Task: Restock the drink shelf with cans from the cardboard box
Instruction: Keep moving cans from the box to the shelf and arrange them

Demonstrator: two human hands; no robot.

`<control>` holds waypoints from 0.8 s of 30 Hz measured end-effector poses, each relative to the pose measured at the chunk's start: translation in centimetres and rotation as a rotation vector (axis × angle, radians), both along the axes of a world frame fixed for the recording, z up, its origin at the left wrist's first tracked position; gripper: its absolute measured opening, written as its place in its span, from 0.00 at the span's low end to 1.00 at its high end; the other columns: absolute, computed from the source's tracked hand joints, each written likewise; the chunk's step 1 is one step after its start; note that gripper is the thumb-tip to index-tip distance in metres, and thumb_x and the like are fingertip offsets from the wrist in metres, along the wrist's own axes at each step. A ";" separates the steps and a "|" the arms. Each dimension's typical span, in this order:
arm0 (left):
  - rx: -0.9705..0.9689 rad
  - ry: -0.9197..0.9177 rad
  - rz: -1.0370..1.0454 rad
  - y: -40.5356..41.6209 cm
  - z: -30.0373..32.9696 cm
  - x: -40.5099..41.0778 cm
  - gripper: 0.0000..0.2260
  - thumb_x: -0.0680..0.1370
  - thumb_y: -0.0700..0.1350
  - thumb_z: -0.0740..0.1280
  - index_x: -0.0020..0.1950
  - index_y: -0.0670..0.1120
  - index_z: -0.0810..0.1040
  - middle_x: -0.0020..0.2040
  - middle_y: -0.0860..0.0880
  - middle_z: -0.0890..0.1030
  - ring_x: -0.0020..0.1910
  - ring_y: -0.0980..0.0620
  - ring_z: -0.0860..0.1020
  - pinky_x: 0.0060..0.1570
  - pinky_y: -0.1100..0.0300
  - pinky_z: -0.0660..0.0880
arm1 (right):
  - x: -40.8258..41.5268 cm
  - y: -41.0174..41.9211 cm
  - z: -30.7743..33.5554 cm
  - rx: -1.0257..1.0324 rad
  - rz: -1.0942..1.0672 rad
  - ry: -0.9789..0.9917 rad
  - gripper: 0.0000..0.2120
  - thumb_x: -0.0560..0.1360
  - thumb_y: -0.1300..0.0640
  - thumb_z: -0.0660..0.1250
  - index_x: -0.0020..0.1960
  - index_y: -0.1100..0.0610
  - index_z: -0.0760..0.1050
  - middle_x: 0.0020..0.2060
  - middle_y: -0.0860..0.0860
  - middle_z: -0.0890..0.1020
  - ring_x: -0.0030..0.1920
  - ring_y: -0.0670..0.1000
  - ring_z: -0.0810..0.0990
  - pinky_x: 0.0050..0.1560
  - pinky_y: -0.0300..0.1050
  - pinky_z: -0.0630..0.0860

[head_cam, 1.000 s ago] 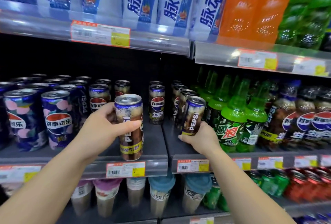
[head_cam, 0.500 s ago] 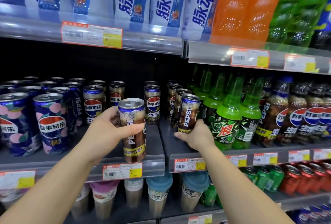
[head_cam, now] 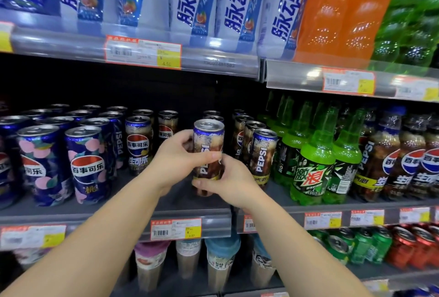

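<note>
We grip one brown Pepsi can [head_cam: 208, 151] with both hands near the middle of the frame: our left hand [head_cam: 177, 162] curls round its upper half from the left, thumb across the label, while our right hand [head_cam: 229, 181] wraps its lower half from the right. The can stands upright, long axis vertical, pull-tab top upward, at the front of the drink shelf [head_cam: 114, 213], just left of another brown Pepsi can [head_cam: 262, 155].
</note>
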State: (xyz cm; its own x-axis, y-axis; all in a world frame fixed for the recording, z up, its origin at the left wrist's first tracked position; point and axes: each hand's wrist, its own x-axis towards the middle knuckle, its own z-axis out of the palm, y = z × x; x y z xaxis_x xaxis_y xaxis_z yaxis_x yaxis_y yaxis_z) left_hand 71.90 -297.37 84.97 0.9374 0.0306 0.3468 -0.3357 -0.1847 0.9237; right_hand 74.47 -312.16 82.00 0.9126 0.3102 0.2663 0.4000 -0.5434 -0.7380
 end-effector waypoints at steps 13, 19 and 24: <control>-0.013 0.194 0.134 4.7 -4.2 1.3 0.36 0.67 0.50 0.78 0.72 0.51 0.68 0.63 0.49 0.77 0.61 0.53 0.75 0.54 0.61 0.69 | 5.4 0.9 -3.5 -0.004 -0.340 -0.001 0.27 0.68 0.47 0.77 0.60 0.56 0.69 0.55 0.52 0.80 0.57 0.54 0.79 0.56 0.46 0.74; -0.005 0.194 0.132 5.1 -4.5 1.0 0.33 0.69 0.47 0.77 0.71 0.50 0.68 0.61 0.48 0.78 0.57 0.56 0.77 0.44 0.69 0.69 | 5.5 1.3 -3.4 -0.027 -0.388 0.015 0.27 0.69 0.45 0.75 0.59 0.57 0.68 0.55 0.53 0.80 0.56 0.56 0.79 0.55 0.50 0.76; 0.012 0.215 0.109 4.9 -4.8 0.7 0.33 0.68 0.49 0.77 0.71 0.51 0.68 0.61 0.49 0.78 0.57 0.56 0.77 0.46 0.67 0.70 | 5.2 1.3 -3.3 -0.045 -0.387 0.030 0.30 0.68 0.45 0.76 0.61 0.58 0.67 0.57 0.53 0.80 0.58 0.57 0.79 0.56 0.50 0.76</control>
State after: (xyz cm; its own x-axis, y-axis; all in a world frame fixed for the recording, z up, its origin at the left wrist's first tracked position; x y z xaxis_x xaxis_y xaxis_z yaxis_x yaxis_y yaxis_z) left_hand 72.59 -292.52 80.15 0.9812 0.1323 0.1406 -0.1092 -0.2204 0.9693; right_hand 79.64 -310.88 78.69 0.9716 -0.0478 0.2316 0.1376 -0.6821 -0.7181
